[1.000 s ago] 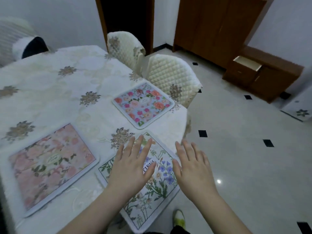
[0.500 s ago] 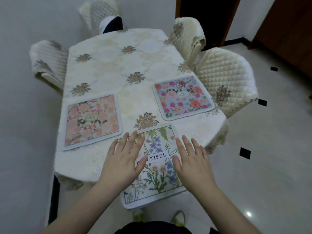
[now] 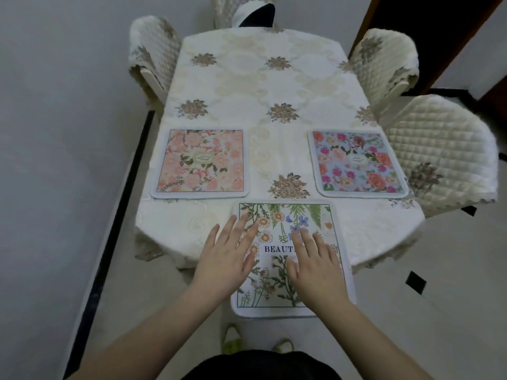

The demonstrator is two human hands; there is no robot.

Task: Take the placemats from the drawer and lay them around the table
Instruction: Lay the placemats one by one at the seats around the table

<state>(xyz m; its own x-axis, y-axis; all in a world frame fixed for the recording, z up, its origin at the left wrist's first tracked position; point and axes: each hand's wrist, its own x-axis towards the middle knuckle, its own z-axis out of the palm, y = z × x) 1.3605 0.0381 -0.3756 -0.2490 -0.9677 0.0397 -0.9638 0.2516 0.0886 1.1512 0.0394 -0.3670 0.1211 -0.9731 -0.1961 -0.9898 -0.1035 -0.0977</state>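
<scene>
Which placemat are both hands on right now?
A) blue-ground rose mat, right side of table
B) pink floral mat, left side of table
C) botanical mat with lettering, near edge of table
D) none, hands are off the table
C: the left hand and right hand both lie flat, fingers straight, on the botanical mat at the near edge; the pink floral mat and blue-ground rose mat lie untouched.

L hand [image 3: 223,263] & R hand [image 3: 315,268] flat, fingers straight
</scene>
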